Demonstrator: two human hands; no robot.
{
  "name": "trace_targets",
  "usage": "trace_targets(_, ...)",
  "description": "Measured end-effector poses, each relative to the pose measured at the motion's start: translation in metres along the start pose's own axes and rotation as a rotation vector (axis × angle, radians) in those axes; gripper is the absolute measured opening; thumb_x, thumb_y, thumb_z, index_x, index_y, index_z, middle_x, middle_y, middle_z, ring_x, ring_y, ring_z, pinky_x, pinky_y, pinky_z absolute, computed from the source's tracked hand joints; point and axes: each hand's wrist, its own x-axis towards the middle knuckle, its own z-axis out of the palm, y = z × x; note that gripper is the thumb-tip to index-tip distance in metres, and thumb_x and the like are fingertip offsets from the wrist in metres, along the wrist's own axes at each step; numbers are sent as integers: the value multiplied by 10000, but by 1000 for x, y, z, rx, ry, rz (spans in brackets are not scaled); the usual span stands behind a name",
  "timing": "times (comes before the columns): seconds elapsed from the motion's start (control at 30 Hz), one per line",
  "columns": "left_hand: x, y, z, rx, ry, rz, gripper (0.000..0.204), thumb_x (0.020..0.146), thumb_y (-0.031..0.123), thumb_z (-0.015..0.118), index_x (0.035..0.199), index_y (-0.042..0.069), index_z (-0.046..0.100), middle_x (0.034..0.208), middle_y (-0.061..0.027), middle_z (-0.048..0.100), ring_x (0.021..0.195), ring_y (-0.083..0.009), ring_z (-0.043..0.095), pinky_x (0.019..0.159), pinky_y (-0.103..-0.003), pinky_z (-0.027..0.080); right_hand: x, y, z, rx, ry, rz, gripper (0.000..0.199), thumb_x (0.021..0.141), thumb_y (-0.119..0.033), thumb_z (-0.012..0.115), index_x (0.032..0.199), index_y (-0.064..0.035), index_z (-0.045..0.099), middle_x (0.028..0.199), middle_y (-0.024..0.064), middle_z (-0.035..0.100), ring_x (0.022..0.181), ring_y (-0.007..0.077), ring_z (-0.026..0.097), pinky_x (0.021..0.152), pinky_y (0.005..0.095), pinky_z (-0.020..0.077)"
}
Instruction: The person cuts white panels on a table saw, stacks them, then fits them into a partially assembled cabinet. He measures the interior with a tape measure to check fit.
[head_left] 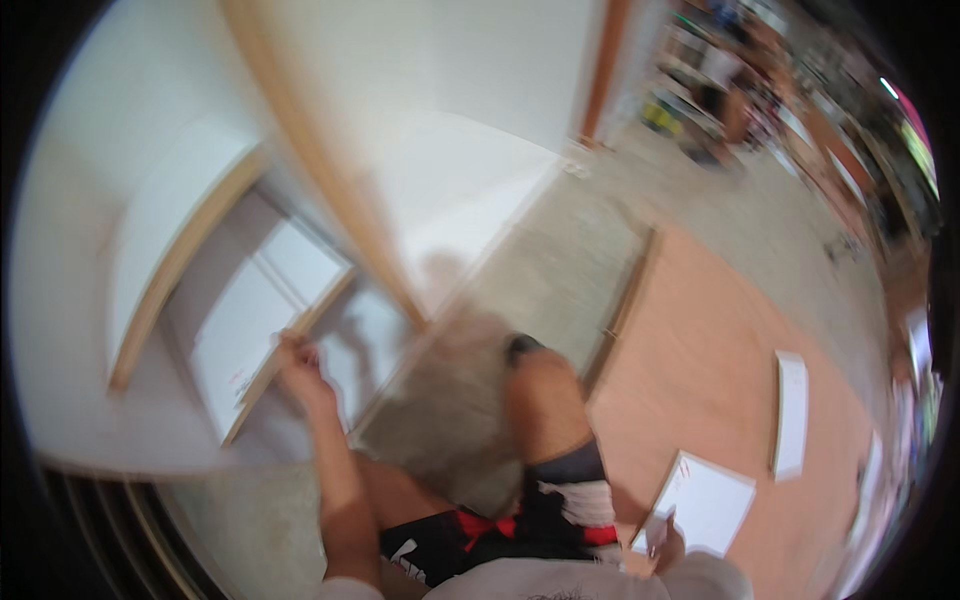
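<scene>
Shirt [520, 584], left hand [300, 372] gripping shelf edge [325, 300], right hand [671, 550] with unclear grip, floor [540, 262] ahead

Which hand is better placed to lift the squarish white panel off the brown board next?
Probably the right hand: it is at the squarish white panel, while the left hand is across at a pale wooden edge.

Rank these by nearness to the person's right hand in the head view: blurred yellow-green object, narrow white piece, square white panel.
From the right hand:
1. Square white panel: nearest, the hand overlapping its lower left part.
2. Narrow white piece: farther up and right, on the brown board.
3. Yellow-green object: farthest, across the floor near the top.
</scene>
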Motion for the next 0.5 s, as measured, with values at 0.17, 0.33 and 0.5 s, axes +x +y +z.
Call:
trace_targets(0.17,-23,33,45,-40,154,-78,315,992,333,750,1066,41,656,916,-48,634,635,-95,576,522,-234,453,29,-50,115,-509,-137,-353,666,861,-561,765,1301,-70,675,1378,118,637,1281,291,575,1082,424,454)
trace_targets(0.33,-17,27,45,54,171,-20,352,997,389,731,1068,50,670,946,-82,699,748,-123,635,639,-270,534,85,-48,106,-799,-52,-372,649,792,-570,812,1222,-91,726,1288,120,689,1202,300,626,1040,428,486)
trace_targets(0.5,0,-15,-18,164,46,84,374,1108,400,482,1150,66,646,1046,-111,717,748,-186,638,681,-299,520,183,-25,-27,-1110,52,-175,633,724,-579,859,1142,-112,776,1198,123,741,1123,308,677,999,432,517)
